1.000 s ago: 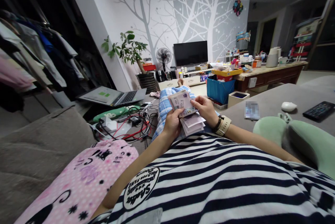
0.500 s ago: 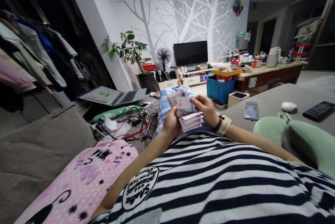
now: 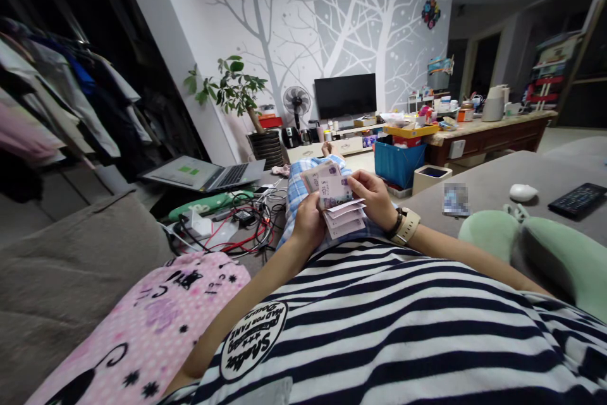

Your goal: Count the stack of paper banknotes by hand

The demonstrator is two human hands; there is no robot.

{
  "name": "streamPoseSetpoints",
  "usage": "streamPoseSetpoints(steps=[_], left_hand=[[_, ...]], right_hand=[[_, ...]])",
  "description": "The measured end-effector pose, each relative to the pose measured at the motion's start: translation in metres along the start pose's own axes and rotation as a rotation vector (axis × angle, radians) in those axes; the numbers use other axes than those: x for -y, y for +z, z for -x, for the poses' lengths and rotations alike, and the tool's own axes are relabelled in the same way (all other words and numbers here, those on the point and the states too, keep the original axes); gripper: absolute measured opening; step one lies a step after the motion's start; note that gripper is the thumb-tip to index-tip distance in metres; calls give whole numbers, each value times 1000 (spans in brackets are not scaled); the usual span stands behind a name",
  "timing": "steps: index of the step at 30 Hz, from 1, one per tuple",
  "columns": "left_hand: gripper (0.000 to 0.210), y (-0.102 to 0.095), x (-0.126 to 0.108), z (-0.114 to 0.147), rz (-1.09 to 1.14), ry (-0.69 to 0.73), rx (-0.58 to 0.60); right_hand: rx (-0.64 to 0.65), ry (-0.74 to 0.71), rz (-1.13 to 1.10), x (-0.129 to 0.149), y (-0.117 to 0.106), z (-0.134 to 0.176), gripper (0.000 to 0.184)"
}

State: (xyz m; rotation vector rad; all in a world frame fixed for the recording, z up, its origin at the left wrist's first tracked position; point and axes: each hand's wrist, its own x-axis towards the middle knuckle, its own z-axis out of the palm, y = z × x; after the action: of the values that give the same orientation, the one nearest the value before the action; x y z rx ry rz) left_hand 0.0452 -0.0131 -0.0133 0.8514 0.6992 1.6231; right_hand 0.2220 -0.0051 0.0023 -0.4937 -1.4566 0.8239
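Laptop point(image 3: 190, 174) lies wide open on the left side, and a tangle of cables point(image 3: 256, 222) is near it, beside the blue checked trousers point(image 3: 294, 187). Next comes the left hand point(image 3: 310, 222). It is closed around the left edge of the banknotes point(image 3: 334, 189), and its thumb appears to press from above. This grip probably serves as a clamp, so that the loose papers do not slide apart.

The banknotes are above the trousers, between both hands, just in front of the striped shirt point(image 3: 389, 323). They look pale purple and grey, with a printed figure 5. Their upper part is spread like a small fan, while whiter ends stick out below, separated like steps. Whether these ends belong to the same notes, I cannot tell.

The right hand point(image 3: 372, 196) has thumb and finger brought together on the right edge of the front note. Such a light pinch seems chosen to keep this one apart from the others. A pale watch point(image 3: 408, 228) is on this wrist. Farther right, a black remote control point(image 3: 578, 206) lies on the grey sofa point(image 3: 497, 177), presumably left there for easy reach.
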Motion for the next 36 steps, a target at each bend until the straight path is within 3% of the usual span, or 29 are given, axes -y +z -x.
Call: streamPoseSetpoints(steps=[3, 6, 13, 16, 24, 36], left_hand=[[14, 3, 0, 2, 15, -22, 24], [24, 7, -1, 5, 59, -28, 9], [51, 7, -3, 10, 70, -19, -11], [61, 7, -2, 11, 57, -18, -23], [36, 10, 3, 1, 107, -33, -26], [7, -2, 2, 0, -29, 8, -10]], right_hand=[[19, 6, 11, 1, -1, 1, 78], [49, 31, -6, 1, -1, 1, 84], [-98, 87, 35, -13, -2, -7, 83], [-100, 94, 80, -18, -3, -9, 79], [-67, 44, 96, -8, -3, -5, 76], [5, 18, 29, -4, -1, 0, 76]])
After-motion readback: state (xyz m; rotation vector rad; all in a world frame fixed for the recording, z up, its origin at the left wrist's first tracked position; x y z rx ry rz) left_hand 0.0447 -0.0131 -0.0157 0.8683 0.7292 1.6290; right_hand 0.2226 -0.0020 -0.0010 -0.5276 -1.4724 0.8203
